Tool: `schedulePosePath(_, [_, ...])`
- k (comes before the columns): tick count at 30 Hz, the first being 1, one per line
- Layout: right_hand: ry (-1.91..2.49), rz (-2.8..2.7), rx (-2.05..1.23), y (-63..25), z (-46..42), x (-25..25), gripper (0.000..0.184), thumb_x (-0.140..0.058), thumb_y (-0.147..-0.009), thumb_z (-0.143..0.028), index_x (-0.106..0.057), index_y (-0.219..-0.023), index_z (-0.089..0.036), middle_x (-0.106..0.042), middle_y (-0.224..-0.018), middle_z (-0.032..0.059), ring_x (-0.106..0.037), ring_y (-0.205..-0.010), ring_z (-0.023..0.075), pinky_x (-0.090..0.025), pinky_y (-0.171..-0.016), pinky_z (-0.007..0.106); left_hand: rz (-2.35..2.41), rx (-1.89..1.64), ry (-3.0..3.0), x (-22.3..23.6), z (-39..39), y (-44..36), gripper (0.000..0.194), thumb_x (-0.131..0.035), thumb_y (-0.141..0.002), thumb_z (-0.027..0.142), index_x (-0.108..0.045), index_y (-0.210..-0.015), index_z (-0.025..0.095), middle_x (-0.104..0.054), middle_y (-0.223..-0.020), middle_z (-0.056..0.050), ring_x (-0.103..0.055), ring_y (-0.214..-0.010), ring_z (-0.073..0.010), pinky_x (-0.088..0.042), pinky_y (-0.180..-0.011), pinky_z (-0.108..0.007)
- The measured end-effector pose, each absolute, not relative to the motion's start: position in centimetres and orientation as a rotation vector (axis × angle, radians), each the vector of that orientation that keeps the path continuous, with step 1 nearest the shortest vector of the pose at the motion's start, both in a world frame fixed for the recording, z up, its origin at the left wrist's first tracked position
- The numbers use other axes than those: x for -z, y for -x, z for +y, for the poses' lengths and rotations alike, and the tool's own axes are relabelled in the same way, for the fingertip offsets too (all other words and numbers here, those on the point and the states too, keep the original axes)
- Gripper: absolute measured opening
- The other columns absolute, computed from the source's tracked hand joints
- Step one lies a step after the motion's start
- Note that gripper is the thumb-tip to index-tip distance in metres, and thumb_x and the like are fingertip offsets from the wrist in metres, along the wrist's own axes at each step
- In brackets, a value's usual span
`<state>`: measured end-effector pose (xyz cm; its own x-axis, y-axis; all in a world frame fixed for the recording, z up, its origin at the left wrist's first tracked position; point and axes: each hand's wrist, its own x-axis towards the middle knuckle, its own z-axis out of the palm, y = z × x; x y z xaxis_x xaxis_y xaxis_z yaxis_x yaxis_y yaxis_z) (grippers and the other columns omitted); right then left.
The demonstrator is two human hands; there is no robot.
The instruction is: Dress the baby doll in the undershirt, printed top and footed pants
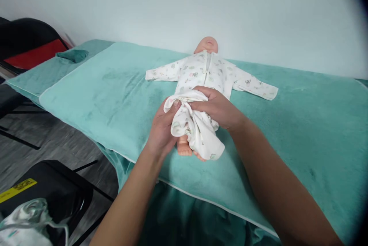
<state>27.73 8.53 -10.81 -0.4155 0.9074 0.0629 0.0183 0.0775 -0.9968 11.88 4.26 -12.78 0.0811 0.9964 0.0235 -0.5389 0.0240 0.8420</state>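
A baby doll (208, 42) lies on its back in a white printed long-sleeved baby top (195, 70), buttoned near the neck, its sleeves spread to both sides. Over the doll's legs I hold a bunched pair of white printed baby pants (198, 131). My left hand (162, 131) is closed on the left edge of the gathered cloth, thumb on top. My right hand (217, 108) grips the upper right part, its fingers partly hidden in the folds. The doll's feet (184, 147) show below the cloth, while its legs are mostly covered.
The doll rests on a padded bed with a green plush cover (120, 96), set against a white wall (161, 4). A face opening (73, 55) is at its left end. Black chairs (31, 42) stand on the left; cloth items (28, 223) lie on the nearer one.
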Motion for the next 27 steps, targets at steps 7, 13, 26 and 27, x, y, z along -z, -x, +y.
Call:
schedulePosePath(7, [1.038, -1.949, -1.354, -28.7, 8.6, 10.1, 0.018, -0.071, -0.069, -0.029, -0.070, -0.083, -0.019, -0.066, -0.084, -0.0012, -0.059, -0.079, 0.0162, -0.043, -0.067, 0.025, 1.045, -1.357, -0.650, 10.7, -3.1, -13.6, 0.027, -0.072, -0.087, 0.043, -0.065, -0.097, 0.019, -0.065, -0.081, 0.000, -0.059, -0.067, -0.0112, -0.047, -0.066, -0.024])
schedulePosePath(13, [1.133, -2.274, -1.221, -28.3, 8.2, 10.1, 0.024, -0.076, -0.065, -0.031, -0.070, -0.087, -0.024, -0.073, -0.090, -0.0020, -0.064, -0.082, 0.0174, -0.043, -0.065, 0.025, 1.113, -1.376, -0.430, 11.1, -7.8, -14.9, 0.032, -0.070, -0.088, 0.041, -0.070, -0.111, 0.019, -0.072, -0.107, -0.008, -0.068, -0.098, -0.0215, -0.054, -0.084, -0.031])
schedulePosePath(26, [1.404, -2.496, -0.721, -26.5, 6.9, 10.6, 0.037, -0.075, -0.070, -0.054, -0.066, -0.090, -0.024, -0.073, -0.094, 0.0032, -0.062, -0.082, 0.0209, -0.034, -0.060, 0.029, 1.492, -1.344, -0.705, 17.8, -5.7, -9.7, 0.037, -0.073, -0.082, 0.048, -0.065, -0.104, 0.019, -0.065, -0.081, 0.002, -0.057, -0.071, -0.0122, -0.044, -0.064, -0.022])
schedulePosePath(27, [1.407, -2.512, -0.697, -26.5, 6.8, 10.6, 0.036, -0.073, -0.072, -0.055, -0.066, -0.090, -0.024, -0.073, -0.093, 0.0039, -0.062, -0.081, 0.0211, -0.034, -0.060, 0.030, 1.549, -1.301, -0.762, 17.6, -5.4, -9.6, 0.036, -0.072, -0.083, 0.048, -0.063, -0.103, 0.019, -0.062, -0.076, 0.003, -0.054, -0.069, -0.0115, -0.042, -0.062, -0.022])
